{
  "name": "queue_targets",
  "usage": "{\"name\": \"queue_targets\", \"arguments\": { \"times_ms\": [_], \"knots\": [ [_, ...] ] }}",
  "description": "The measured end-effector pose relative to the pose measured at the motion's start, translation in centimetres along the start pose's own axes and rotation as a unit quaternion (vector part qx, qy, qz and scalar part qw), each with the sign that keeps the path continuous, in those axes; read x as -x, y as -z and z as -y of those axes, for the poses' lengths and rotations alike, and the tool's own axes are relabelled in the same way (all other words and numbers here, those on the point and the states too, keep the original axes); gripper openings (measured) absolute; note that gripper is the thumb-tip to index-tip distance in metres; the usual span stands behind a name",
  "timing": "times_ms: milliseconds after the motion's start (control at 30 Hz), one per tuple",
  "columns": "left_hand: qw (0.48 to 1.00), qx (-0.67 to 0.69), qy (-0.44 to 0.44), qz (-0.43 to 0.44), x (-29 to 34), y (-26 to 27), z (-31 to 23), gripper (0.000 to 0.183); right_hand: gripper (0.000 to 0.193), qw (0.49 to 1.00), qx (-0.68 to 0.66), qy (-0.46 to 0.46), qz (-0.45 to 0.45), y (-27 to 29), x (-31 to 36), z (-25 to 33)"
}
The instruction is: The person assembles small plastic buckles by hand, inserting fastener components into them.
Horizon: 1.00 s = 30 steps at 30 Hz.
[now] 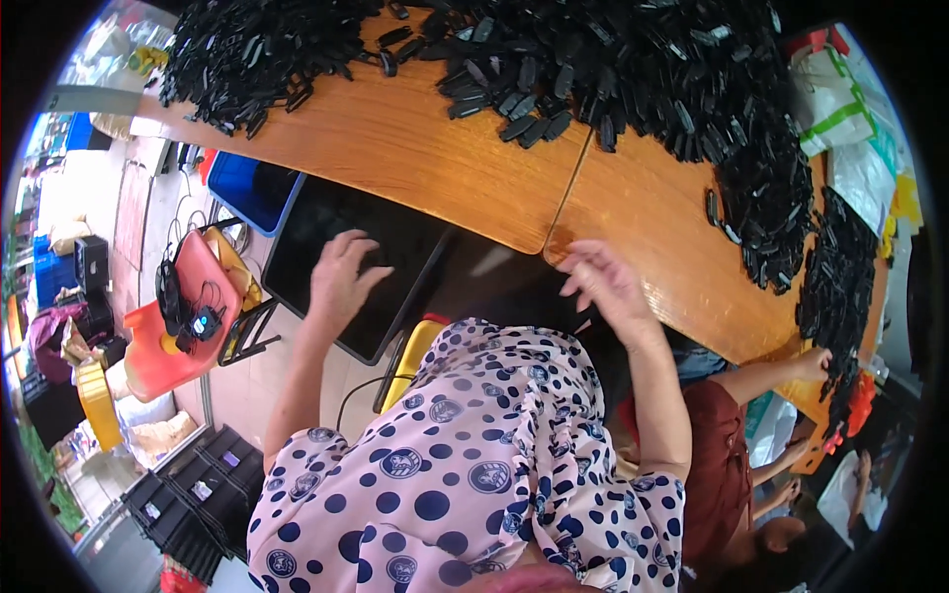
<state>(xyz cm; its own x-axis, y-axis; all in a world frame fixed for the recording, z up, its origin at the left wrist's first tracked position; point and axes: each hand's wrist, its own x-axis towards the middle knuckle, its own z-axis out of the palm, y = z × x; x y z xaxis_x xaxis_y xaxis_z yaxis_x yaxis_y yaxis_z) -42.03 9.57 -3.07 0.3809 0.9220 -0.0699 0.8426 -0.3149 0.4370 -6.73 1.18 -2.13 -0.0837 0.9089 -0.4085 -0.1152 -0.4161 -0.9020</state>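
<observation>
Left hand [341,277], fingers spread and released, hovers over a black tray [336,262] at centre-left of the frame, under the edge of the wooden table [415,158]. Right hand [608,287], fingers loosely open and holding nothing, sits just right of centre at the table's near edge. Heaps of small black plastic parts [633,69] cover the table's upper area. At lower right, another person's hand [816,364] touches the parts.
</observation>
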Motion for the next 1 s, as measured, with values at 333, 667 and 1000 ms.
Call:
{"name": "queue_targets", "arguments": {
  "times_ms": [333, 667, 1000],
  "knots": [
    [0.964, 0.08, -0.217, -0.131, -15.1, -2.1, -10.2, 0.017, 0.016, 0.856, 0.305, 0.131, -0.397, 14.3, 0.6, -0.6],
    [0.981, 0.002, -0.195, -0.02, -17.6, -5.0, -12.8, 0.017, 0.018, 0.57, 0.716, 0.099, -0.391, 16.3, -2.8, 3.3],
    [0.588, 0.76, 0.086, 0.262, -13.6, -5.2, -13.4, 0.027, 0.019, 0.942, 0.151, 0.182, -0.239, 8.1, -1.1, 1.1]
  ]
}}
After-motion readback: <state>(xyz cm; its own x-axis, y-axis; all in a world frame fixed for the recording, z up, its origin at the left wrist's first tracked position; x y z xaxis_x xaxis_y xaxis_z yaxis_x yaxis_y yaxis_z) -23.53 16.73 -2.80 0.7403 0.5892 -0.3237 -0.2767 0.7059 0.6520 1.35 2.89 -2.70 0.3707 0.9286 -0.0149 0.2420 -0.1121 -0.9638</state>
